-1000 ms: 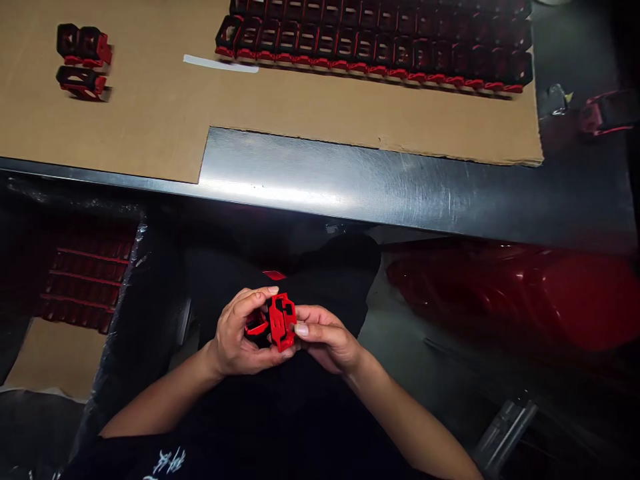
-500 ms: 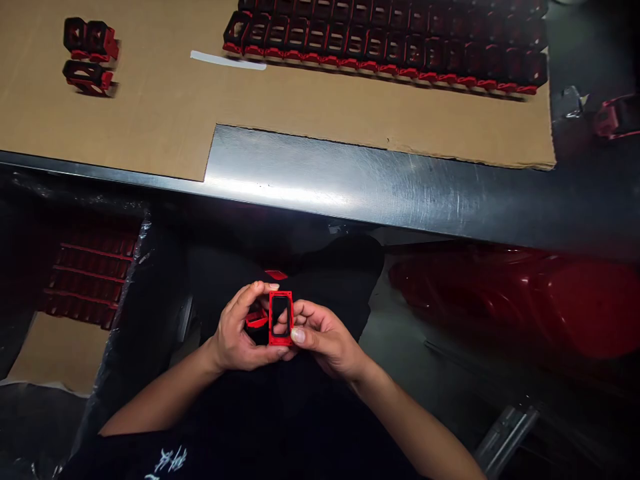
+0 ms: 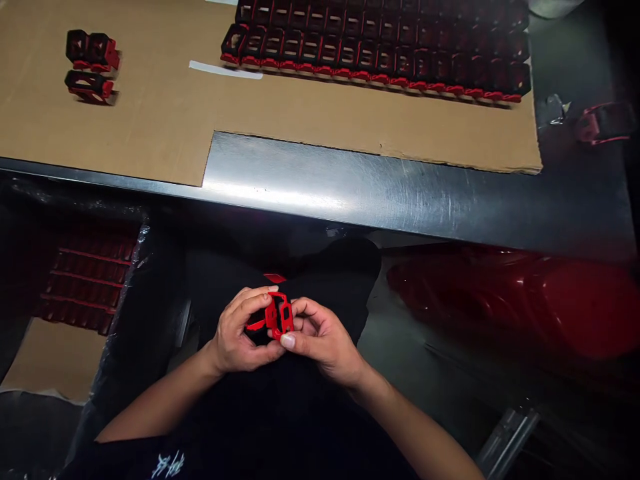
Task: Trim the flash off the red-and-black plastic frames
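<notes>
Both my hands are down in my lap, below the table edge. My left hand [image 3: 239, 333] and my right hand [image 3: 320, 340] pinch a small red plastic frame part [image 3: 280, 316] between their fingertips. A black and red piece [image 3: 257, 325] sits in my left palm behind it. Another small red bit [image 3: 275, 277] lies on my dark trousers just above the hands.
A steel table [image 3: 350, 187] carries a cardboard sheet [image 3: 160, 127]. Several black-and-red assembled parts stand in long rows [image 3: 380, 53] at the back, and a few more [image 3: 90, 63] at far left. A box of red parts [image 3: 85, 280] is lower left, a red bag [image 3: 550, 300] lower right.
The red frame part has been turned in my fingers, from face-on with its opening showing to a narrower, tilted view. Both hands stay in the lap.
</notes>
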`<state>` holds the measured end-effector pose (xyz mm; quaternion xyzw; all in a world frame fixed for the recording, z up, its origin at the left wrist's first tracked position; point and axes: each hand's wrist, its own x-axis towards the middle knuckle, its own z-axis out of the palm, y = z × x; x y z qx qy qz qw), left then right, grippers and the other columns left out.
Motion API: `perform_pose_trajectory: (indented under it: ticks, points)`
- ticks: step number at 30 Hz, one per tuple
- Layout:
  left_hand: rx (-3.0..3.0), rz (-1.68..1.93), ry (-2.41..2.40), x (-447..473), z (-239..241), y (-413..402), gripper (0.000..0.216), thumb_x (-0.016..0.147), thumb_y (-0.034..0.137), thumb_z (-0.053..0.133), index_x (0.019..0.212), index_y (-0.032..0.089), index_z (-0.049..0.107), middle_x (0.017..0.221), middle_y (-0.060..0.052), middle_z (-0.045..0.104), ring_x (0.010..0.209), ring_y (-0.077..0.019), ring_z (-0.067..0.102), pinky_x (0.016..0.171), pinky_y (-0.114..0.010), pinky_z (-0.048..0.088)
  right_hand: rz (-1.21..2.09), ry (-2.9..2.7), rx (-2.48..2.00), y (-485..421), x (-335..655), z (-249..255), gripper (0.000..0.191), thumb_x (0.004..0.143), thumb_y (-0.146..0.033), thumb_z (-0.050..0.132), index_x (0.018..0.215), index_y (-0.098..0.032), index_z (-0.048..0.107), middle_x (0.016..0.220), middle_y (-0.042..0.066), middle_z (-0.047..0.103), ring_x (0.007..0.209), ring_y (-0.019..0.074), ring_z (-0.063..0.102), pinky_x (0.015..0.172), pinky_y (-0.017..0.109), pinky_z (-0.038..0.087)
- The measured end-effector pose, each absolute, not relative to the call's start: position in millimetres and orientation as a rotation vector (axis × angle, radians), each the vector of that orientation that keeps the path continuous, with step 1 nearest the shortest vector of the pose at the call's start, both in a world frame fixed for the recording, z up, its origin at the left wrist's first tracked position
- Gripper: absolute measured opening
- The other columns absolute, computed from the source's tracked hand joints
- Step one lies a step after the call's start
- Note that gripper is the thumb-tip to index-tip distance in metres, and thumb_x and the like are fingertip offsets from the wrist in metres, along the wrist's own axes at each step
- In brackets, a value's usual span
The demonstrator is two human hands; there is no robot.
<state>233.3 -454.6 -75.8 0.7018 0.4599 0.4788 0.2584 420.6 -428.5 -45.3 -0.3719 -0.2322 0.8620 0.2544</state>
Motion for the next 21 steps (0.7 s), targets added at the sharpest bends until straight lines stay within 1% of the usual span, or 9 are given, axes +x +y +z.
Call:
perform_pose_trajectory:
  ticks: [3,5,7,10,12,13,17,19,21]
  points:
    - [1.710,1.275,1.187,229,-76,-458,0.067,0.081,0.045,0.074,0.138,0.020,0.051,0.122,-0.019,0.069,0.100,-0.0284,0.072,0.079,-0.043,0.062,2.245,-0.718,-1.093,-426,423,-45,0.036,0.069,-0.031,0.090,0.095,-0.021,0.067,0.092,0.001,0.072,0.082,0.0147,0.070,0.081,0.031,0.056]
    - [1.542,1.261,1.114,223,-75,-459,0.068,0.086,0.049,0.068,0.145,0.022,0.045,0.123,-0.019,0.069,0.088,-0.0232,0.073,0.073,-0.037,0.063,2.169,-0.807,-1.147,-423,427,-46,0.035,0.070,-0.032,0.090,0.097,-0.022,0.069,0.101,0.003,0.074,0.090,0.0172,0.070,0.083,0.032,0.056]
    - [1.422,1.234,1.071,214,-71,-455,0.063,0.089,0.052,0.063,0.144,0.023,0.049,0.121,-0.017,0.071,0.080,-0.0206,0.072,0.068,-0.035,0.062,2.119,-0.893,-1.168,-418,431,-45,0.035,0.071,-0.034,0.089,0.099,-0.022,0.071,0.114,0.007,0.074,0.099,0.0215,0.070,0.087,0.036,0.057]
    - [1.397,1.086,1.148,199,-56,-446,0.038,0.088,0.048,0.067,0.114,0.021,0.070,0.108,-0.014,0.076,0.087,-0.0247,0.074,0.075,-0.038,0.062,2.048,-1.092,-1.162,-410,434,-43,0.033,0.074,-0.033,0.086,0.103,-0.024,0.074,0.120,0.009,0.074,0.108,0.0265,0.070,0.094,0.043,0.055]
    - [1.416,0.891,1.256,190,-42,-442,0.021,0.083,0.037,0.075,0.094,0.020,0.072,0.096,-0.009,0.077,0.085,-0.0237,0.074,0.076,-0.036,0.061,1.968,-1.322,-1.128,-404,428,-41,0.027,0.078,-0.030,0.083,0.104,-0.026,0.075,0.120,0.009,0.074,0.112,0.0284,0.068,0.101,0.048,0.052]
    - [1.418,0.786,1.298,185,-35,-442,0.018,0.080,0.033,0.078,0.091,0.020,0.071,0.092,-0.007,0.076,0.081,-0.0215,0.074,0.074,-0.034,0.060,1.933,-1.443,-1.097,-401,423,-40,0.024,0.080,-0.029,0.081,0.104,-0.026,0.075,0.119,0.009,0.074,0.113,0.0289,0.068,0.104,0.050,0.050]
    - [1.465,0.567,1.332,159,-21,-456,0.036,0.073,0.023,0.080,0.107,0.023,0.071,0.092,-0.001,0.074,0.077,-0.0164,0.071,0.068,-0.026,0.058,1.931,-1.754,-0.915,-397,389,-43,0.022,0.085,-0.031,0.077,0.107,-0.029,0.075,0.120,0.008,0.074,0.114,0.0296,0.068,0.107,0.052,0.049]
    - [1.494,0.557,1.387,129,-21,-474,0.039,0.070,0.023,0.079,0.109,0.025,0.073,0.093,-0.001,0.074,0.078,-0.0163,0.071,0.069,-0.025,0.058,1.982,-1.821,-0.862,-400,375,-46,0.036,0.083,-0.033,0.079,0.118,-0.030,0.071,0.127,0.009,0.071,0.114,0.0296,0.069,0.103,0.049,0.053]
    - [1.392,0.572,1.641,83,-22,-501,0.037,0.068,0.028,0.080,0.105,0.025,0.076,0.092,-0.001,0.074,0.078,-0.0172,0.071,0.070,-0.026,0.058,2.031,-1.846,-0.866,-403,369,-51,0.048,0.082,-0.036,0.079,0.128,-0.030,0.066,0.132,0.009,0.069,0.110,0.0292,0.070,0.098,0.047,0.057]
